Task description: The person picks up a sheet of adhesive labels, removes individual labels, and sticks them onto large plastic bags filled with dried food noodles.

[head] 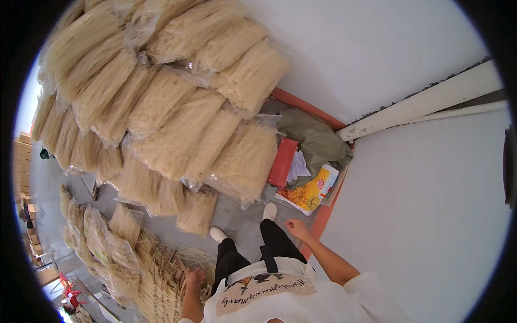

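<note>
My left hand (194, 277) hangs beside my leg, over a heap of loose pale strips (161, 278), perhaps bamboo or straw; its fingers are loosely curled and I see nothing held. On the other side, my right hand (297, 229) is at hip height near the wall, fingers curled in, with no object visible in it. Before me rises a tall pile of clear plastic bags packed with pale dried strands (177, 125), which look like noodles. One smaller bundle (196, 212) rests on the floor just ahead of my feet.
A red box (283, 162), white papers (299, 166), a green-grey sack (315, 135) and a yellow printed package (309, 189) lie in the corner. White pipes (420, 103) run along the wall. More bagged bundles (99, 238) lie at left; stacked cartons (22, 165) and a red stool (70, 292) are farther off.
</note>
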Tool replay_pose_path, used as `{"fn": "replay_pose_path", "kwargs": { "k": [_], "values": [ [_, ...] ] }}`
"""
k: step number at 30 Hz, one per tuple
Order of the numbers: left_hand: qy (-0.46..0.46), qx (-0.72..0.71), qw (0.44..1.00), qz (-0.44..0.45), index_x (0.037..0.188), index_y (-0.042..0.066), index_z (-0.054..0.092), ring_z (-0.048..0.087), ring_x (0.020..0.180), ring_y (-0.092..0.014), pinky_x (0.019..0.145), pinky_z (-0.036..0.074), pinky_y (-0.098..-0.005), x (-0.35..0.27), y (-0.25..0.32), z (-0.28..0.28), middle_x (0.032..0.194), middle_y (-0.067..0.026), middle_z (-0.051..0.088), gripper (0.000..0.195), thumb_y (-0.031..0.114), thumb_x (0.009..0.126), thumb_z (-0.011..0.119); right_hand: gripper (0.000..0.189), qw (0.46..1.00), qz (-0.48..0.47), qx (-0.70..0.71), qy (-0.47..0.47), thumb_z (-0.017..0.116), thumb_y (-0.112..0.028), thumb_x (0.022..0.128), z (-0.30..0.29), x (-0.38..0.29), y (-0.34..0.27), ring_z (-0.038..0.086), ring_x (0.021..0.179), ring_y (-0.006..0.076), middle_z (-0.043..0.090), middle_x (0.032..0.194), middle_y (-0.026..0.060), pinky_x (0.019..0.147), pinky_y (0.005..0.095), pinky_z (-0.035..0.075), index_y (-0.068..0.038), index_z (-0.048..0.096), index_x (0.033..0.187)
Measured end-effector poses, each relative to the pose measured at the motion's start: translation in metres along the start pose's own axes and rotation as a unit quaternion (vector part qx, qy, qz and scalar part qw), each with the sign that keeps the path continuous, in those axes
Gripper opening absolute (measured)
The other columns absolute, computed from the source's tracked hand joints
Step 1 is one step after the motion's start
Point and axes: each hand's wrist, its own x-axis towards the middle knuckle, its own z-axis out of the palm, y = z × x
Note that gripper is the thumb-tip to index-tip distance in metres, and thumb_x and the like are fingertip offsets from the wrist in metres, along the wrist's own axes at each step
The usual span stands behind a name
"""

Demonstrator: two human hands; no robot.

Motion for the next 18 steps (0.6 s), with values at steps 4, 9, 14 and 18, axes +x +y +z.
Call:
{"fn": "replay_pose_path", "kwargs": {
  "k": [4,9,14,18],
  "values": [
    [-0.018,0.172,0.98,0.103,0.139,0.011,-0.002,0.054,0.101,-0.027,0.08,0.046,-0.0369,-0.056,-0.043,0.133,0.125,-0.021,0.042,0.081,0.008,0.082,0.056,0.021,0.992,0.04,-0.09,-0.079,0.059,-0.021,0.076,-0.024,-0.012,0.047,0.061,0.068,0.0252,0.063,0.075,0.0142,0.063,0.0344,0.047,-0.004,0.063,0.086],
    [-0.07,0.396,0.894,0.196,0.132,0.001,0.025,0.061,0.082,-0.023,0.064,0.048,-0.0307,-0.067,-0.059,0.175,0.099,-0.0158,0.061,0.068,0.006,0.075,0.063,0.028,0.961,0.091,-0.147,-0.216,0.061,-0.031,0.073,-0.017,-0.043,0.072,0.06,0.063,0.0284,0.062,0.068,0.0155,0.06,0.0375,0.047,-0.004,0.066,0.074],
    [-0.047,0.568,0.81,0.135,0.105,-0.001,0.053,0.062,0.069,-0.019,0.061,0.047,-0.0302,-0.061,-0.074,0.173,0.08,-0.0129,0.064,0.035,0.009,0.073,0.064,0.03,0.923,0.112,-0.195,-0.313,0.064,-0.028,0.069,-0.014,-0.072,0.065,0.06,0.069,0.0357,0.062,0.078,0.0209,0.064,0.0423,0.048,0.0,0.065,0.078],
    [-0.076,0.628,0.761,0.144,0.088,0.001,0.062,0.062,0.063,-0.019,0.061,0.048,-0.0305,-0.035,-0.089,0.148,0.068,-0.0103,0.064,0.025,0.018,0.071,0.065,0.021,0.913,0.115,-0.208,-0.332,0.061,-0.018,0.065,-0.003,-0.092,0.073,0.061,0.067,0.0328,0.063,0.076,0.0183,0.062,0.0412,0.048,-0.003,0.066,0.078]
  ]
}}
